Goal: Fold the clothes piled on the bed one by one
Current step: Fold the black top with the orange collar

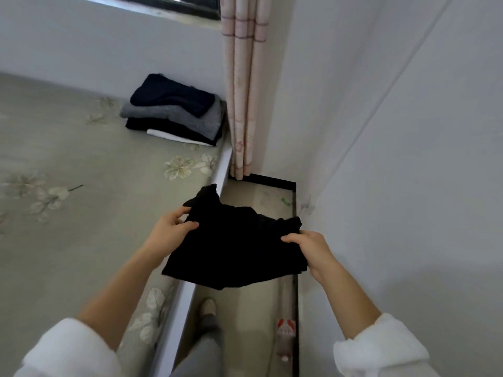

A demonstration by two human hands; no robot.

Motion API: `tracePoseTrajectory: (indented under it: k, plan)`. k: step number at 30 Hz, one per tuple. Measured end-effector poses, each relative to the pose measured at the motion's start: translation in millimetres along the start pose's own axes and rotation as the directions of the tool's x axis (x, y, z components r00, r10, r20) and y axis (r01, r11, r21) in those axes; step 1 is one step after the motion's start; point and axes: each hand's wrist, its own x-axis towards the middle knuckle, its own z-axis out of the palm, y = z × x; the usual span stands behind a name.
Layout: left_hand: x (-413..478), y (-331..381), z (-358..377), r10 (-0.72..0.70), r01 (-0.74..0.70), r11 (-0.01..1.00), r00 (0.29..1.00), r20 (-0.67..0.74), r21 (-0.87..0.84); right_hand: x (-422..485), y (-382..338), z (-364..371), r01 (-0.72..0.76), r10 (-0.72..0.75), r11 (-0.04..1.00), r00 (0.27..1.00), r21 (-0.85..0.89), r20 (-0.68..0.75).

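Black garment (234, 248) is hanging in the air over the edge of the bed (81, 159), the left hand (168, 232) pinching its left corner, a folded stack (174, 115) lying beyond beside the curtain (242, 91), the right hand (310, 248) gripping its right corner.

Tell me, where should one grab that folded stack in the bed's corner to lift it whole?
Probably underneath: reach under the white bottom piece of the stack from the open bed side, since the wall and curtain hem in the others.
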Motion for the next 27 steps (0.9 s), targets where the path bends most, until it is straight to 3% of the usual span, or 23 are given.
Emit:
tracePoseTrajectory:
  k: [16,27]
  plan:
    - [277,108,-133,-0.003,-0.018,0.991,0.987,-0.159,-0.129,274,-227,150,0.018,-0.009,0.998,0.987,-0.055,0.163]
    - [502,188,-216,0.007,-0.018,0.999,0.948,-0.317,-0.033,477,-372,241,0.025,-0.015,0.999,0.951,-0.028,0.309]
